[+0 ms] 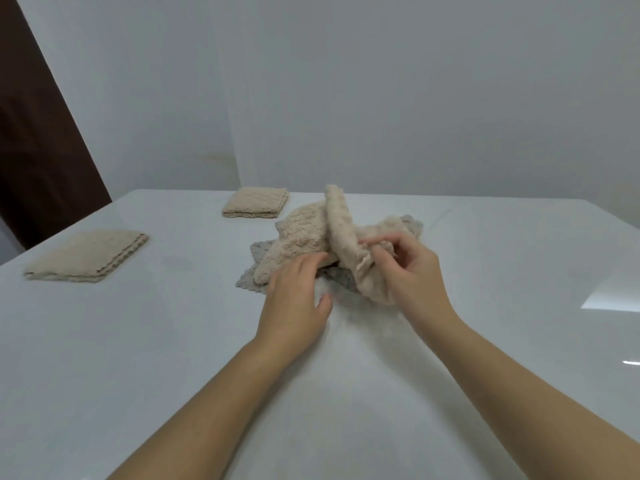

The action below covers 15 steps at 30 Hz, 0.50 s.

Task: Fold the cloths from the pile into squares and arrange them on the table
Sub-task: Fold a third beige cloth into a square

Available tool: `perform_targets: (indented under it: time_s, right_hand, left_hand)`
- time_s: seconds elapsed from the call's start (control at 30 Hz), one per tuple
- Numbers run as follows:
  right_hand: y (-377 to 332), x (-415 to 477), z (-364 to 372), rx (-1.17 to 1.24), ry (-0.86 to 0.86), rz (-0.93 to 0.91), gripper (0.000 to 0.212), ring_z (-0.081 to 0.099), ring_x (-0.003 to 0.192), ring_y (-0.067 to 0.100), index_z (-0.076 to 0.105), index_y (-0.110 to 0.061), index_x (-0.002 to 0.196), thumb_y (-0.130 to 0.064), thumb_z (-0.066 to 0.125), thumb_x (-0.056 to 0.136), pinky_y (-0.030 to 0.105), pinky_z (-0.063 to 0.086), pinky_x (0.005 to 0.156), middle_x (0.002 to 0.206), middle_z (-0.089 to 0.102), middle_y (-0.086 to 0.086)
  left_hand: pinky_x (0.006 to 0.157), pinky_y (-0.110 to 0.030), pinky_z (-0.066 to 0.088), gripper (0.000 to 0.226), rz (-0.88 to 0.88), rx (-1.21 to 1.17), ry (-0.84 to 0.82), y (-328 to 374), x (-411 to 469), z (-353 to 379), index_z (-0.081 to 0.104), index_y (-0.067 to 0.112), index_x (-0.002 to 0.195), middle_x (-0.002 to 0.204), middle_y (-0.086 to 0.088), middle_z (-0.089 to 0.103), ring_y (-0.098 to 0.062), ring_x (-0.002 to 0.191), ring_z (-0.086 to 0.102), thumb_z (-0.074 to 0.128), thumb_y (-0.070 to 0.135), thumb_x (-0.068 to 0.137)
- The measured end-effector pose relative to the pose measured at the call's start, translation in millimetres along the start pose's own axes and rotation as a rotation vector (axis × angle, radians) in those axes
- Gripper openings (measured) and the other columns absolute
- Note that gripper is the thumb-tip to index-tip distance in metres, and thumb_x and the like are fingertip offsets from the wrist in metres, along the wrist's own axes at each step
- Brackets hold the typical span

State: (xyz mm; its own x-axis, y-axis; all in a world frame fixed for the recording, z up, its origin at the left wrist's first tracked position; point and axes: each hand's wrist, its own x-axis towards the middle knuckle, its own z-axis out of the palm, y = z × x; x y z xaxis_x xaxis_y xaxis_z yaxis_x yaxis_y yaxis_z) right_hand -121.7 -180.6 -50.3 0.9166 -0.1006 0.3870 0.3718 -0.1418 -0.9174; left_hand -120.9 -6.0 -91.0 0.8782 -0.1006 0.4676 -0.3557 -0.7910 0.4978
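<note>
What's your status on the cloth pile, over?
Right hand pinches a beige cloth, lifted off the pile. Left hand flat on the pile. At left, near folded square and far folded square done. Nothing in the way.

A grey scallop-edged cloth lies mostly hidden under the crumpled beige fleecy cloths; both forearms and the glossy white bench are cut off by the frame's edges

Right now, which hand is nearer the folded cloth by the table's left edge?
Left. The left hand is right of the folded cloth, at the pile; the right hand is farther right.
</note>
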Motion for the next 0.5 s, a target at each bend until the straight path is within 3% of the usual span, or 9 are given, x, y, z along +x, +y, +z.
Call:
perform_targets:
  time_s: [0.13, 0.23, 0.33, 0.4, 0.5]
  right_hand:
    - [16.1, -35.3, -2.9, 0.032, -0.091, 0.096, 0.017, 0.062, 0.07, 0.0, 0.072, -0.009, 0.097, -0.002, 0.057, 0.093, 0.012, 0.046, 0.065, 0.089, 0.071, -0.004]
    - [21.1, -40.6, -2.6, 0.098, -0.133, 0.137, 0.016, 0.064, 0.076, -0.006, 0.069, -0.003, 0.1, 0.003, 0.055, 0.094, 0.008, 0.047, 0.064, 0.104, 0.07, -0.001]
    - [27.0, -40.0, 0.0, 0.076, -0.167, 0.137, 0.016, 0.063, 0.098, -0.009, 0.069, -0.008, 0.098, 0.0, 0.057, 0.094, 0.01, 0.048, 0.074, 0.118, 0.067, 0.002]
    - [32.9, -41.8, 0.7, 0.048, -0.228, 0.142, 0.016, 0.059, 0.113, -0.006, 0.07, -0.013, 0.098, -0.004, 0.058, 0.094, 0.014, 0.048, 0.089, 0.122, 0.066, 0.002]
    - [38.4, -44.7, 0.8, -0.031, -0.299, 0.107, 0.019, 0.058, 0.117, -0.002, 0.072, -0.02, 0.096, -0.007, 0.058, 0.093, 0.03, 0.047, 0.102, 0.119, 0.068, -0.003]
  left_hand:
    - [0.099, -0.031, 0.044, 0.053, -0.061, -0.169, -0.068, 8.4, -19.5, 5.4, 0.04, 0.032, 0.137, 0.122, 0.016, 0.058, -0.006, 0.117, 0.052, 0.056, 0.018, 0.088]
    - [0.091, -0.022, 0.043, 0.053, -0.166, -0.261, -0.062, 7.3, -25.4, 6.0, 0.038, 0.03, 0.139, 0.114, 0.015, 0.061, -0.001, 0.107, 0.056, 0.055, 0.013, 0.091]
    - [0.083, -0.016, 0.039, 0.053, -0.206, -0.303, -0.059, 7.2, -25.4, 4.0, 0.038, 0.032, 0.137, 0.106, 0.016, 0.063, 0.004, 0.1, 0.058, 0.056, 0.012, 0.092]
    - [0.08, -0.016, 0.04, 0.056, -0.191, -0.309, -0.078, 8.0, -25.4, 3.1, 0.037, 0.037, 0.136, 0.104, 0.015, 0.063, 0.004, 0.095, 0.059, 0.056, 0.01, 0.091]
    - [0.081, -0.017, 0.045, 0.062, -0.133, -0.288, -0.095, 6.8, -24.5, 2.6, 0.036, 0.042, 0.139, 0.109, 0.014, 0.058, -0.001, 0.092, 0.059, 0.051, 0.006, 0.091]
